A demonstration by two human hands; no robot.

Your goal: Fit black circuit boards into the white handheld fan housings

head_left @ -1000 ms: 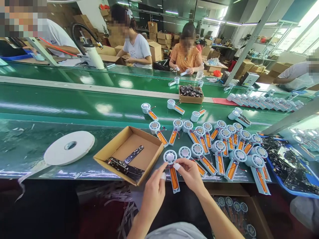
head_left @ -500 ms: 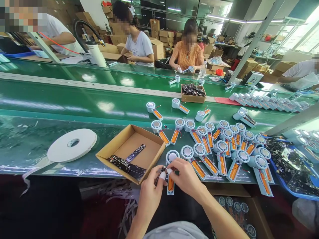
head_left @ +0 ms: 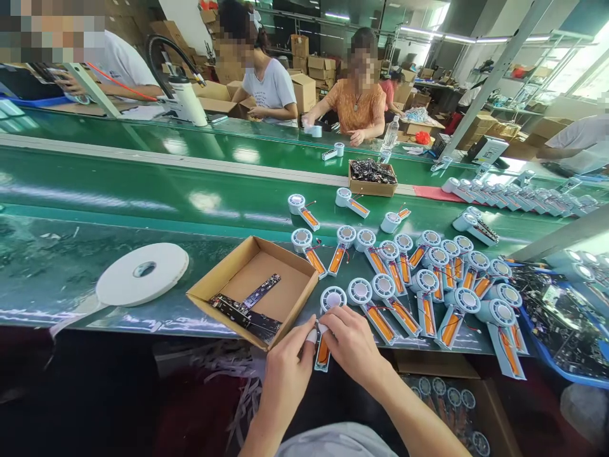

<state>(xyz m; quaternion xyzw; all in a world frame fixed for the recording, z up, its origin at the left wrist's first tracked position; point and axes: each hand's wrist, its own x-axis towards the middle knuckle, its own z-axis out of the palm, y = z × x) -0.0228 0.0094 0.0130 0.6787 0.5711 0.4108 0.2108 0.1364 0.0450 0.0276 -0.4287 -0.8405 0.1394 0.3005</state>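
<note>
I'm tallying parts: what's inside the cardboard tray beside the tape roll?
Dark circuit boards lie overlapping in the cardboard tray; bare bottom shows beside them. Anything beneath the boards is covered.

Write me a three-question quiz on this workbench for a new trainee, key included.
1. Multiple choice: what colour are the long strips showing inside the round-headed units near the hands? A) purple B) orange C) green
2. True or false: the left hand and right hand are close together over one such unit.
3. Fill in: a large white ____ lies to the left of the cardboard tray in the picture.

Key:
1. B, orange.
2. True; their fingertips nearly meet there, though what is between them is mostly hidden.
3. roll.
</note>
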